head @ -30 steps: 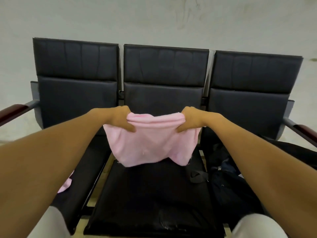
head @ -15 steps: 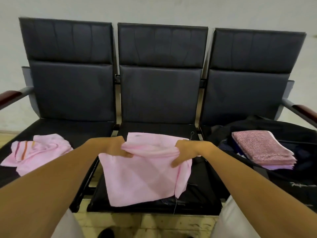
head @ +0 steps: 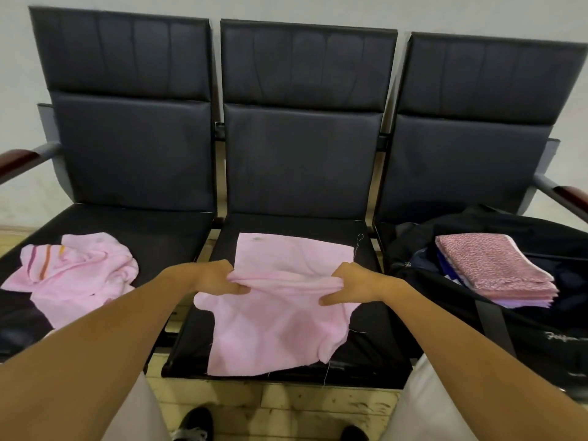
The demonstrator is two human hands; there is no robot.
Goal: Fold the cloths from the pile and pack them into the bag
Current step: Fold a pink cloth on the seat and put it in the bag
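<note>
Left hand (head: 219, 278), right hand (head: 353, 286) pinch pink cloth (head: 280, 316) on middle seat (head: 369, 354).

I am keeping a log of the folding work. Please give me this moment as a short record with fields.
place: row of three black seats
left hand: grips the pink cloth
right hand: grips the same cloth
pink cloth: spread on the middle seat, bunched between the hands
pile: crumpled pink cloths on the left seat
bag: dark, open, on the right seat
folded stack: lying in the bag
</note>
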